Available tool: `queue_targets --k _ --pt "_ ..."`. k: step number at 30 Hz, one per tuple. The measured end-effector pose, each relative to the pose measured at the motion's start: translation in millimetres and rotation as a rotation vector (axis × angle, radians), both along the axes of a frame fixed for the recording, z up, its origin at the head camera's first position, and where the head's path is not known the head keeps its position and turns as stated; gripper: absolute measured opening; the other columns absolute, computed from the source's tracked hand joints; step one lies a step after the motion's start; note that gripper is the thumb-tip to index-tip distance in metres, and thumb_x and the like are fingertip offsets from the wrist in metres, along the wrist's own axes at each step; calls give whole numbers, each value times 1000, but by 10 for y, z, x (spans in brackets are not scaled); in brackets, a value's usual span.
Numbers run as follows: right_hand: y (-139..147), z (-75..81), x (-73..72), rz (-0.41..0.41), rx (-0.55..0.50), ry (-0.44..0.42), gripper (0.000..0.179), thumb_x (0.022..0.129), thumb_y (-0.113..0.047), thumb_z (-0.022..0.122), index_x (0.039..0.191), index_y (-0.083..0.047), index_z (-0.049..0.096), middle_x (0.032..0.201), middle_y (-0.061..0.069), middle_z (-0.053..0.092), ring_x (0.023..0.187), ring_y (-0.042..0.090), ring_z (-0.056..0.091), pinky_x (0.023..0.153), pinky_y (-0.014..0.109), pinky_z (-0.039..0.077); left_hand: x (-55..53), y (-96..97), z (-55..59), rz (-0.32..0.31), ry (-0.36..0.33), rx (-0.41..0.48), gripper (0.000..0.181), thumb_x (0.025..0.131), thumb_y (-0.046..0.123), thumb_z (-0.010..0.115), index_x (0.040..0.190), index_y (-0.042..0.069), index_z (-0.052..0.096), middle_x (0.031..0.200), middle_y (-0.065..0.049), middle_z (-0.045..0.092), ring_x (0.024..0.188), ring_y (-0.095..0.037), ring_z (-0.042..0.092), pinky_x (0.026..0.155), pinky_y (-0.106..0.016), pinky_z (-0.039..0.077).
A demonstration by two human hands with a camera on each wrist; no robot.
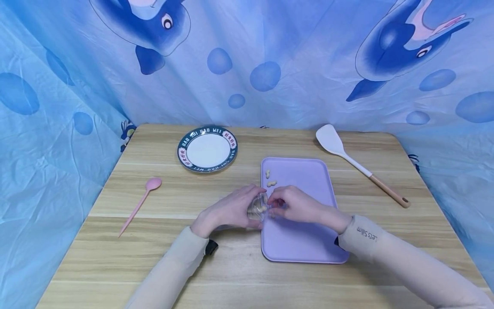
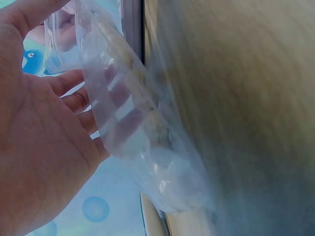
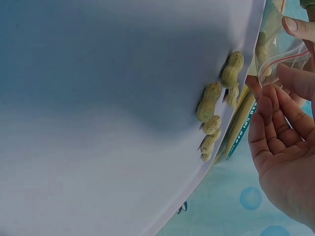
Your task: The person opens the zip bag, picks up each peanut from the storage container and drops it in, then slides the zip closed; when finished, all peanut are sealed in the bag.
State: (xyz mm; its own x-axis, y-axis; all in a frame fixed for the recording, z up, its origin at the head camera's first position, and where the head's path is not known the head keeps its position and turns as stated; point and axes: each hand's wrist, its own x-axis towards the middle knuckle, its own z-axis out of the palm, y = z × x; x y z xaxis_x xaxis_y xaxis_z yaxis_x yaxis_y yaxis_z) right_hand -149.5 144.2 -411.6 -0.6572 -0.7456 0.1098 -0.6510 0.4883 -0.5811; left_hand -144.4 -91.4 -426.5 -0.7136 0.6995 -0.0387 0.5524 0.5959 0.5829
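Observation:
A clear zip-lock bag (image 1: pixel 256 207) with peanuts in it lies on its side at the tray's left edge. My left hand (image 1: pixel 233 209) holds it, thumb on one side and fingers on the other; in the left wrist view the peanuts line the lower side of the bag (image 2: pixel 115 118). My right hand (image 1: pixel 299 207) pinches the bag's mouth, beside the red zip line visible in the right wrist view. Several peanuts in shell (image 3: pixel 209 104) rest on the purple tray (image 1: pixel 305 240), along its left rim.
A white plate with a dark green patterned rim (image 1: pixel 207 149) stands at the back left. The pink spoon (image 1: pixel 140 204) lies on the wooden table (image 1: pixel 231 279) at left. To the right of the tray is a white spatula (image 1: pixel 343 152) with a wooden handle.

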Motion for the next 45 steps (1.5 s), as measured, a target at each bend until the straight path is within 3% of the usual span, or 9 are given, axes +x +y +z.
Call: queue_targets --k 11,22,29,35,45 --pt "125 84 -61 -37 -37 22 14 83 -2 77 96 -5 73 86 -6 67 77 6 60 68 33 57 6 -11 30 6 -4 24 94 71 41 88 147 10 43 132 -3 55 118 -16 52 105 -39 41" --pt "375 -36 -245 -132 -6 38 16 81 0 77 95 0 72 84 3 67 74 13 60 68 37 55 18 -11 57 13 -12 33 94 71 39 89 147 9 42 138 -4 53 128 -19 48 111 -41 36" --pt "462 -65 -327 -162 15 24 16 81 1 77 97 1 72 84 3 67 75 13 60 69 32 54 18 -15 47 16 -10 24 95 71 39 89 148 9 41 138 -5 52 128 -19 48 112 -42 35" --pt "510 -91 -330 -129 2 9 15 81 1 77 95 1 73 81 -2 65 75 11 59 68 33 55 13 -12 38 9 2 35 94 71 38 89 147 9 42 134 -4 54 123 -18 50 109 -39 38" --pt "529 -151 -286 30 -1 -100 23 82 -7 81 102 -1 74 86 3 66 80 19 61 72 32 53 8 -10 30 15 -5 19 94 72 38 89 148 9 42 134 -3 53 125 -19 50 110 -39 37"
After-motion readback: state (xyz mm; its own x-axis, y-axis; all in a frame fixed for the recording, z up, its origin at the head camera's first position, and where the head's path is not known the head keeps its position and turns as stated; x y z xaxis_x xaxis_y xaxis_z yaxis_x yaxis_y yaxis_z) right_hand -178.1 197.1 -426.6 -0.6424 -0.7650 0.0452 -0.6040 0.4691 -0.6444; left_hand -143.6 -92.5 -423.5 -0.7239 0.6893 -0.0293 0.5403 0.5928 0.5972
